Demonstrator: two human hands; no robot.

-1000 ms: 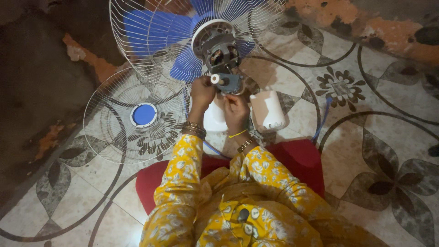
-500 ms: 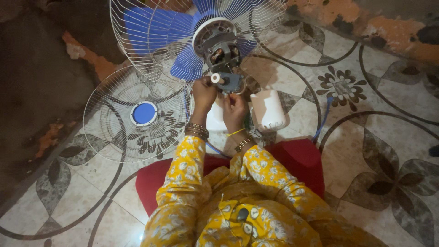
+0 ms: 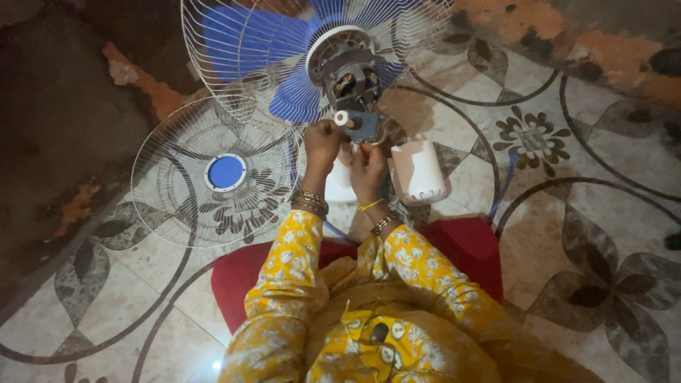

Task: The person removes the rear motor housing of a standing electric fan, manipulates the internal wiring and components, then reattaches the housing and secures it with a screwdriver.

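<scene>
Your left hand [image 3: 323, 145] and right hand [image 3: 367, 167], close together, pinch the gearbox [image 3: 363, 126] under the fan motor [image 3: 349, 78], mid-disassembly; next, steady it carefully.

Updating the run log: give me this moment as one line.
left hand: at fan motor | right hand: under blue gearbox | detached grille: flat on floor | white cover: beside hands

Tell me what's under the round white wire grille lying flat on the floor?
Through the round white wire grille with its blue centre disc you see patterned floor tile, a dark flower motif. The disc covers the tile beneath it.
</scene>
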